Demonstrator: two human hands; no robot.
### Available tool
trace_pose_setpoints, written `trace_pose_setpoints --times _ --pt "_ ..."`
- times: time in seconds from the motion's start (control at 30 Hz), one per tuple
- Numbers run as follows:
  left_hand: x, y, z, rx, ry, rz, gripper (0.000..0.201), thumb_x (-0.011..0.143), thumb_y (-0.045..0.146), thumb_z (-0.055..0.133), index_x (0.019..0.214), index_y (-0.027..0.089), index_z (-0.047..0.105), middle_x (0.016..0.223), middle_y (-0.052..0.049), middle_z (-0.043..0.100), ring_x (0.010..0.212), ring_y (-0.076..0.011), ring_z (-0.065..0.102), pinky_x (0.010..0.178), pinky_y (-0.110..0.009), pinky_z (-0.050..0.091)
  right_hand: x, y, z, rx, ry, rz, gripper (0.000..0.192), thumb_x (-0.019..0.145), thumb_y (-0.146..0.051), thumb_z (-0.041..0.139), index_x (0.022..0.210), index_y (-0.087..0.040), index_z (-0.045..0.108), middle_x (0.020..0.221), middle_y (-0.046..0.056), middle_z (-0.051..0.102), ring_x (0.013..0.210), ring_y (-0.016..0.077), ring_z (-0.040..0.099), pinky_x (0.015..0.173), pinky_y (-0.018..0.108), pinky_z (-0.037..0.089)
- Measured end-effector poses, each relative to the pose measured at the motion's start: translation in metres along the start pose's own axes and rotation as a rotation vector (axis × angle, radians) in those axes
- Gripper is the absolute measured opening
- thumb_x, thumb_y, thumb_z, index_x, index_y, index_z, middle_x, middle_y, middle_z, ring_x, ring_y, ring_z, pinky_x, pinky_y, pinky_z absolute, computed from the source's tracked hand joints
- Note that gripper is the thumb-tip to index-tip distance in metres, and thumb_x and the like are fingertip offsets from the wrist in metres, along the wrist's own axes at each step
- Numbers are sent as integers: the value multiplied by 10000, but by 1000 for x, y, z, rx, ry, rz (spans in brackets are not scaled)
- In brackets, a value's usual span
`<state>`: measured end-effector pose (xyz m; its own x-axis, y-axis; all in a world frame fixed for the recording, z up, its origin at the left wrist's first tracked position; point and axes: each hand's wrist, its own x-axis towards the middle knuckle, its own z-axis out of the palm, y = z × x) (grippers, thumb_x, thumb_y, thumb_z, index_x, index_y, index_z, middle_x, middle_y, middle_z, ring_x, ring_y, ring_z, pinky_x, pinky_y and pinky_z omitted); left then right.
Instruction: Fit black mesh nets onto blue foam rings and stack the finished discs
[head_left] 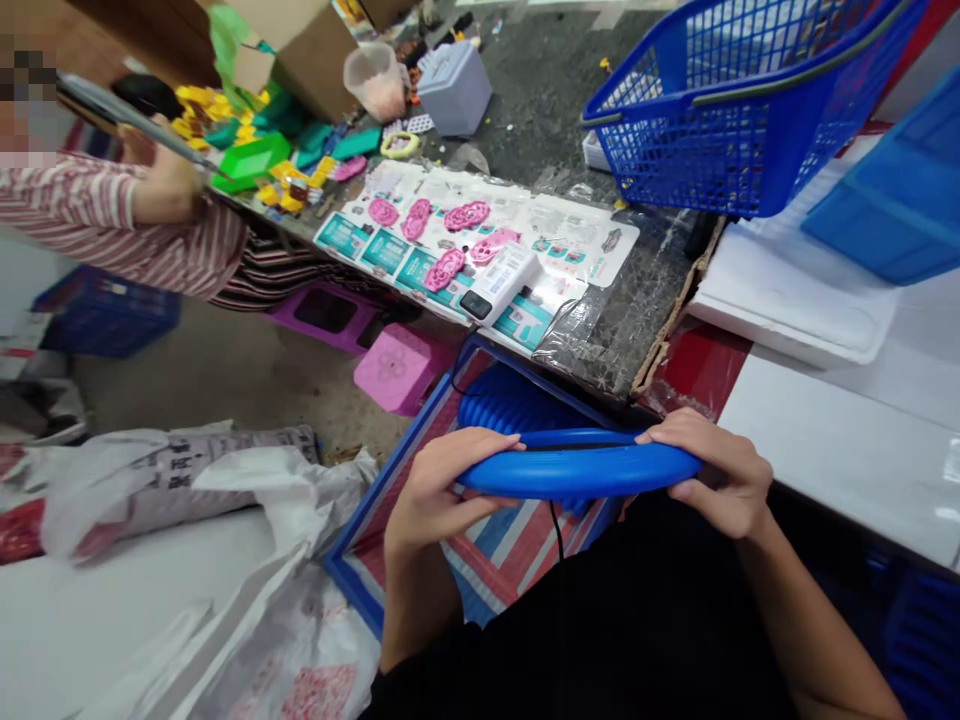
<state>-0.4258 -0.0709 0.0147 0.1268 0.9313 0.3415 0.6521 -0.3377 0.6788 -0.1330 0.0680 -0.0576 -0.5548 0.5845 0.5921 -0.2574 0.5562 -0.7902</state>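
Note:
A smooth blue plastic ring [581, 474] is held level in front of my body, seen nearly edge-on. My left hand [450, 485] grips its left end, thumb below and fingers on top. At the other end my right hand [712, 470] holds it the same way. Below and behind the ring, a row of similar blue rings [510, 400] lies in a crate [405, 430] lined with red, white and blue striped cloth. Part of that row is hidden by the ring I hold.
On the dark table [540, 90] lie pink plastic pieces [466, 215] on printed card and a white box [501, 283]. A blue basket [697, 140] stands at right. Another person's hand [169, 185] is at far left, near yellow and green parts. White sacks [172, 490] lie lower left.

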Motion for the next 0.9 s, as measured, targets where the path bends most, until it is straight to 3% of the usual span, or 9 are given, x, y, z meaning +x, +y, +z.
trace_pose_setpoints --times 0.17,0.37,0.47,0.6,0.7,0.77,0.9 --pt "-14 -10 2 -21 181 26 359 918 475 792 1123 180 799 887 -102 827 722 -245 788 668 -325 637 1 3 -14 70 -127 101 461 1005 -441 713 1409 -221 676 1164 139 774 1043 274 739 911 437 593" --pt "-30 -46 17 -231 407 4 390 865 568 774 1005 204 780 729 -60 753 605 -220 709 585 -345 587 0 -3 -32 -15 -185 131 457 980 -434 758 1359 -188 686 1123 129 776 1033 244 746 917 371 610" --pt "-33 -60 23 -367 352 -35 356 825 503 823 1033 217 783 774 -66 766 676 -247 734 656 -401 623 -2 -8 -29 -49 -130 110 450 987 -450 746 1339 -175 696 1082 121 769 974 222 749 856 322 613" --pt "-41 -69 24 -378 295 -106 369 819 458 833 1103 224 804 872 -82 795 787 -289 771 730 -425 648 -4 -9 -27 -61 -80 87 462 996 -477 727 1343 -175 689 1058 112 763 943 210 743 822 301 607" --pt "-43 -60 20 -255 367 -127 399 846 505 815 1125 218 815 907 -74 803 783 -275 772 718 -372 637 -5 -10 -33 -68 -92 98 464 1009 -436 713 1398 -190 651 1171 131 762 1061 240 740 931 361 606" --pt "-37 -41 17 -111 376 -130 379 873 505 797 1121 220 820 936 -66 815 789 -262 780 719 -337 628 -4 -15 -38 -118 -123 109 480 1014 -369 700 1456 -207 606 1275 144 738 1179 269 709 1025 430 581" --pt "-5 12 21 121 135 -42 314 940 433 763 1173 224 784 999 -61 831 843 -243 796 779 -316 627 1 -40 -39 -240 -190 62 553 1007 -322 715 1519 -208 539 1357 160 695 1269 287 653 1077 486 546"
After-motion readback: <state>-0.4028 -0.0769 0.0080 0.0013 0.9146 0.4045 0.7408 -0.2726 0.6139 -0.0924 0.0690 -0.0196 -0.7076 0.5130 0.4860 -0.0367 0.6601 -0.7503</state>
